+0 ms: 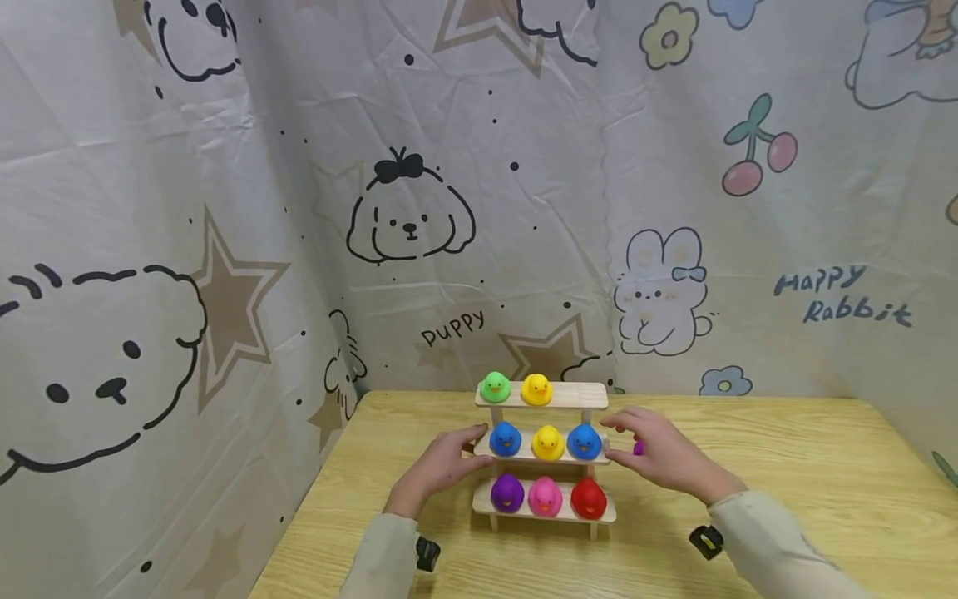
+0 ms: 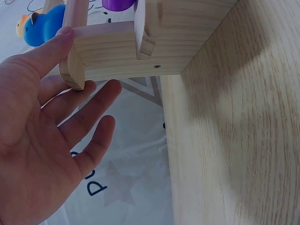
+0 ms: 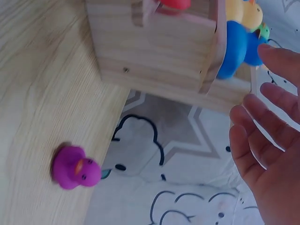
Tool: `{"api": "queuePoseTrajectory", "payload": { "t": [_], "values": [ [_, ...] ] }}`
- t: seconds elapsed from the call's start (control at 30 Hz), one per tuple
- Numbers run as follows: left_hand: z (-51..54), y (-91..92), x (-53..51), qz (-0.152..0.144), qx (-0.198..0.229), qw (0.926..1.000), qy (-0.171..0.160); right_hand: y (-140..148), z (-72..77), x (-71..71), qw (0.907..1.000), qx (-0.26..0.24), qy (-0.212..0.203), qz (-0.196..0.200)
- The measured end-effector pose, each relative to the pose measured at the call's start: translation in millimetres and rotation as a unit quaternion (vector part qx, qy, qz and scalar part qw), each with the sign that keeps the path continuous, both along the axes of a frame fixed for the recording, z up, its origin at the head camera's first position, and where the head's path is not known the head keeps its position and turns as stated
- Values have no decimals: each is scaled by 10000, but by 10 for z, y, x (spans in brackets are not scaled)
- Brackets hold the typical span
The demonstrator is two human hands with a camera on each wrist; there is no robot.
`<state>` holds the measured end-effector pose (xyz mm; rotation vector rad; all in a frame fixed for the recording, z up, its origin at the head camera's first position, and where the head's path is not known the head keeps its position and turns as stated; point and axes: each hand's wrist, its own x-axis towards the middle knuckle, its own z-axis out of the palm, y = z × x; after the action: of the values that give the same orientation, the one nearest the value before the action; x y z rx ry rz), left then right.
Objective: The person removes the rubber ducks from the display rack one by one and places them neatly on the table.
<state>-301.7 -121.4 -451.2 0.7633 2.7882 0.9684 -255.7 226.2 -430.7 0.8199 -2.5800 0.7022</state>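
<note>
A three-tier wooden display shelf [image 1: 544, 516] stands on the table, holding rubber ducks. My left hand [image 1: 446, 460] holds the left end of its middle tier, thumb on the board edge and fingertips behind; the other fingers spread loosely in the left wrist view. Close to the tier's right end is my right hand [image 1: 662, 453], fingers relaxed and apart, holding nothing. The middle tier carries a blue duck [image 1: 506, 439], a yellow duck [image 1: 548, 443] and another blue duck [image 1: 585, 442]. A magenta duck [image 3: 75, 167] sits on the table, mostly hidden behind my right hand in the head view.
On the top tier are a green duck [image 1: 496, 387] and a yellow duck [image 1: 536, 389], both left of a bare stretch. Purple [image 1: 507, 493], pink [image 1: 545, 497] and red [image 1: 589, 498] ducks line the bottom tier. A printed curtain [image 1: 546, 125] hangs behind the wooden table [image 1: 808, 466].
</note>
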Motion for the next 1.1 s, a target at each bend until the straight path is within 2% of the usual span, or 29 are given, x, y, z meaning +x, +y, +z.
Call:
{"api": "queuePoseTrajectory", "payload": {
  "t": [0.17, 0.43, 0.77, 1.1],
  "values": [
    [-2, -2, -7, 4, 35, 10000, -24, -116, 17, -6, 10000, 55, 11, 35],
    [-1, 10, -10, 69, -44, 10000, -25, -238, -1, -18, 9993, 315, -105, -173],
    [17, 16, -6, 16, -56, 10000, 5, -297, -38, -26, 9996, 207, -71, -190],
    [7, 5, 6, 50, -51, 10000, -4, -327, -66, -44, 9997, 114, 181, -154]
  ]
}}
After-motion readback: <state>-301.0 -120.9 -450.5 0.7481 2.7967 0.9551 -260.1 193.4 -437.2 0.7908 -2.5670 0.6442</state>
